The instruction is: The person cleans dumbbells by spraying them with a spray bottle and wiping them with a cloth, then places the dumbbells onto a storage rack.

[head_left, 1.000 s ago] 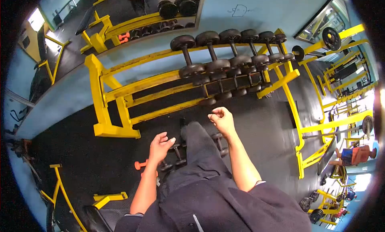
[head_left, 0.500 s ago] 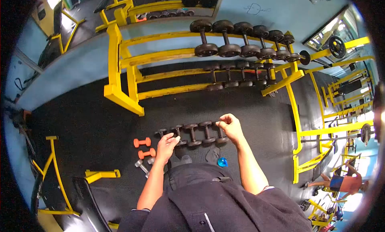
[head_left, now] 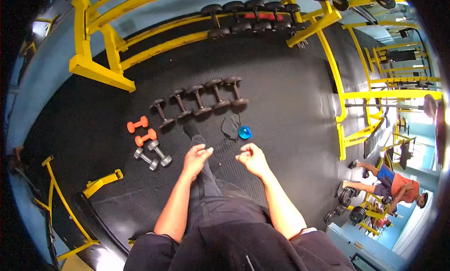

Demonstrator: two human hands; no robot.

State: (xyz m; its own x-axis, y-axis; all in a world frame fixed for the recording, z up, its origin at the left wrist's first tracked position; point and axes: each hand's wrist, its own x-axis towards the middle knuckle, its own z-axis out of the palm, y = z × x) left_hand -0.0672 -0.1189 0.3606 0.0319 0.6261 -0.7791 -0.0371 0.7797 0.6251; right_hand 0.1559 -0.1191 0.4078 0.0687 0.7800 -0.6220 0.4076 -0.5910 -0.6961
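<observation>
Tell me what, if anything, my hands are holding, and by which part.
Nothing is held: your left hand and right hand both look empty.

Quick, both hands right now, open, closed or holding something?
Left hand: partly open, fingers curled, visibly empty.
Right hand: partly open, fingers curled, visibly empty.
</observation>
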